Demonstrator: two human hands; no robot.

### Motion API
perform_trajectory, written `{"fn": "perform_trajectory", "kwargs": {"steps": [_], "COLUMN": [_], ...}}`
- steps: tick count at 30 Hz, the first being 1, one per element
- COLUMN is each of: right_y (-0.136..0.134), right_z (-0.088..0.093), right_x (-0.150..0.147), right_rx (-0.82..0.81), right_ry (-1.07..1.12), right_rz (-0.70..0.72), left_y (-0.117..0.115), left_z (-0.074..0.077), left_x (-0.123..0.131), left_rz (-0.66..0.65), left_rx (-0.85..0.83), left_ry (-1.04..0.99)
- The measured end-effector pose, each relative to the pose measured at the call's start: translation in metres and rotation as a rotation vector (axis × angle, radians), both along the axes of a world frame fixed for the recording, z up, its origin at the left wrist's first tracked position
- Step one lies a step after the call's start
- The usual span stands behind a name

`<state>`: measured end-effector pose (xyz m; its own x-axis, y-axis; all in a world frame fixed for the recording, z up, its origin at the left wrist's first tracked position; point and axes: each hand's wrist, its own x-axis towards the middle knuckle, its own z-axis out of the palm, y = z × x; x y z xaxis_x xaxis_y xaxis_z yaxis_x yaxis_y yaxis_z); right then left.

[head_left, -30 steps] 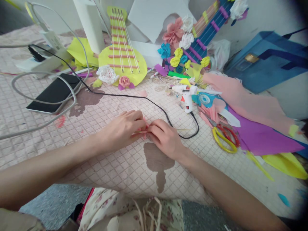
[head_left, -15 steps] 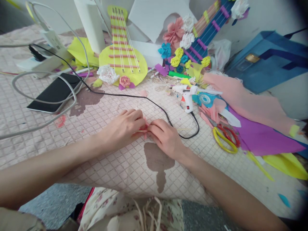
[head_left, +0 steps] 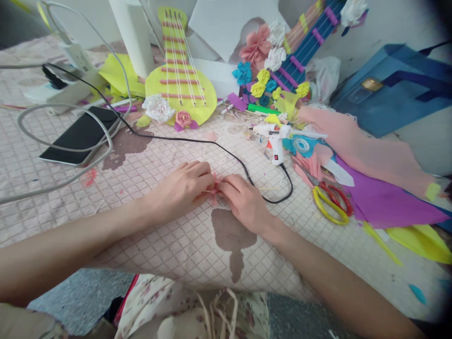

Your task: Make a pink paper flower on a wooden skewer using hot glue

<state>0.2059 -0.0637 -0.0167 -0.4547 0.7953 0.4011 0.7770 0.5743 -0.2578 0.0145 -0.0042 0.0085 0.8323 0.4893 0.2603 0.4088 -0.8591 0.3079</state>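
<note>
Hardly anything's moved since a second ago, left hand (head_left: 180, 188) and right hand (head_left: 243, 200) both still pinching the pink paper bit (head_left: 214, 186), still shaping it.

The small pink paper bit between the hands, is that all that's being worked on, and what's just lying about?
In hand:
small pink folded paper piece, pinched between the left hand and the right hand.

Lying about, untouched:
white hot-glue gun
scissors with yellow and red handles
flat black phone
yellow paper guitar
purple paper sheet
</note>
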Motion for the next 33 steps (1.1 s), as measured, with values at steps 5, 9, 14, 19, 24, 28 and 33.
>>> {"fn": "perform_trajectory", "kwargs": {"steps": [5, 9, 14, 19, 24, 28, 33], "right_y": [-0.0006, -0.0006, -0.0007, -0.0012, -0.0013, -0.0014, -0.0015], "right_z": [0.0006, 0.001, 0.0033, 0.0056, 0.0048, 0.0032, 0.002], "right_x": [-0.001, -0.002, -0.0023, -0.0023, -0.0017, -0.0011, -0.002], "right_rx": [0.01, 0.022, 0.023, -0.01, -0.042, -0.018, 0.025], "right_ry": [0.07, 0.05, 0.019, 0.002, -0.012, -0.033, -0.011], "right_rz": [-0.014, -0.027, -0.029, -0.039, -0.041, -0.027, -0.022], "left_y": [0.0009, 0.0009, -0.0006, -0.0021, -0.0027, -0.0028, -0.003], "left_z": [-0.0005, 0.0, 0.0013, 0.0013, 0.0023, 0.0028, -0.001], "left_x": [-0.0006, -0.0007, -0.0001, 0.0017, 0.0028, 0.0024, 0.0018], "left_rz": [0.0, 0.002, 0.018, 0.035, 0.038, 0.043, 0.036], "left_rx": [0.011, 0.016, 0.013, 0.007, 0.028, 0.044, 0.115], "left_ry": [0.02, 0.021, 0.009, -0.009, -0.003, 0.02, 0.048]}}
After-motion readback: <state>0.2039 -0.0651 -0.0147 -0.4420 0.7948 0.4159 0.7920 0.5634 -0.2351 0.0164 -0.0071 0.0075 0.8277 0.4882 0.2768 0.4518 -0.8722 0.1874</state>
